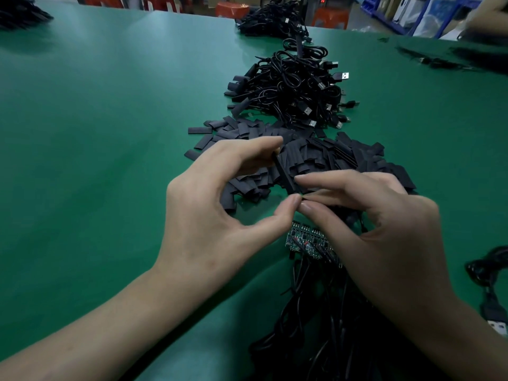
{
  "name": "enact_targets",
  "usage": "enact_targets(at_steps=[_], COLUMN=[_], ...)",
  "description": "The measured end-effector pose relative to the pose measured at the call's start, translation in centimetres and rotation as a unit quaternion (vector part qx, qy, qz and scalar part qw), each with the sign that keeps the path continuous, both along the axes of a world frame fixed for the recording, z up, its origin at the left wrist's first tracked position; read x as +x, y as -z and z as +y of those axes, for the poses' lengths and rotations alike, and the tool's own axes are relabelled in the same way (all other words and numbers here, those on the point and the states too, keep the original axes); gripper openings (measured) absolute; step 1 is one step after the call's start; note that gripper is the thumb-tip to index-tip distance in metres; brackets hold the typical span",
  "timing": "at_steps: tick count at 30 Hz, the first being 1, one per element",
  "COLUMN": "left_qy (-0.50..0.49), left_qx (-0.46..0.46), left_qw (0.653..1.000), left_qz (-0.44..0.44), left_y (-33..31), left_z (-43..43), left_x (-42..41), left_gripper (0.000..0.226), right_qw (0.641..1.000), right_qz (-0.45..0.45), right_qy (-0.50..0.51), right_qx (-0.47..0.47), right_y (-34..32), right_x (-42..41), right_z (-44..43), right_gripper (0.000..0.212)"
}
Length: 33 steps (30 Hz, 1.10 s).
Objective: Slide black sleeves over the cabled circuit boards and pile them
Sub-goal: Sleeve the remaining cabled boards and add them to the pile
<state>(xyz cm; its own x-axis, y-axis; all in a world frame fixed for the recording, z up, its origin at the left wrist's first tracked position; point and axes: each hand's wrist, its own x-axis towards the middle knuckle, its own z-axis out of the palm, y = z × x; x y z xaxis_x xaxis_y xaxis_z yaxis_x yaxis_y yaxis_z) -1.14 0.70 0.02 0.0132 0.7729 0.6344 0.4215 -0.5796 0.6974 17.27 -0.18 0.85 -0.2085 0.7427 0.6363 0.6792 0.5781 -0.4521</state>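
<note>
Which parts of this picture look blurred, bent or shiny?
Head view: the green table bows at its far edge from wide-angle distortion; pale sheen lies far left; background shelves are blurred; cables under the right hand are dim.

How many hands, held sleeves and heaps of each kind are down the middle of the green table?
Hands: 2 (left hand, right hand)
Held sleeve: 1
Loose sleeve heap: 1
USB cable heaps: 2
Bare board bunch: 1
Total: 7
</note>
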Motion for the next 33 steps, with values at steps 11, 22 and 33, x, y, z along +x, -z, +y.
enact_targets(at_steps=[11, 22, 33], left_qy=[-0.011, -0.023, 0.047], left_qx=[-0.026, -0.125, -0.213], left_qw=[0.997, 0.976, 0.954], left_qz=[-0.075, 0.178, 0.203], left_y=[0.3, 1.4, 1.3], left_z=[0.6, 0.8, 0.4], left_x=[-0.8, -0.5, 0.3], left_gripper=[0.051, 0.053, 0.038], right_qw=[0.998, 0.995, 0.989], right_qz=[-0.042, 0.066, -0.102], right_qy=[-0.007, 0.051, 0.110], right_qx=[-0.043, -0.055, -0.001], right_y=[-0.1, -3.9, -10.8], right_x=[1.2, 5.1, 0.4], right_z=[1.1, 5.8, 25.1], right_gripper=[0.021, 0.014, 0.029])
